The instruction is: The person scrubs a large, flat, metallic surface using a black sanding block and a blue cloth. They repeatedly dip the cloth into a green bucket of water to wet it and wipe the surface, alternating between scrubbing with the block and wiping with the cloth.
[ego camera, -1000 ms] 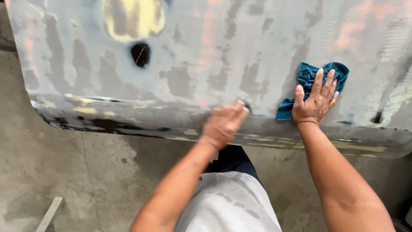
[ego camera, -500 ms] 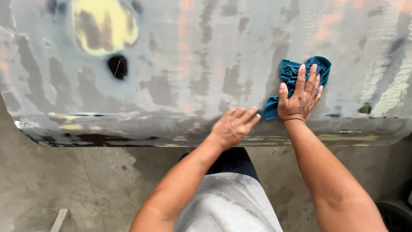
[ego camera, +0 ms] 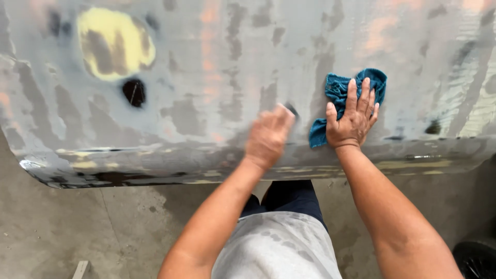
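Far left of my left hand, a yellow filler patch and dark hole mark the panel. L hand is blurred, fingers together, flat on the metal w/ something dark at the tips; can't tell if it's gripping. Just right, my right hand lies spread, palm pressing the blue cloth to the panel. Cloth looks soft, light, bunches easily; I'd pinch a loose corner below the palm. Panel is sanded, patchy grey, prob. stiff and heavy. Below: concrete floor, tyre far right.
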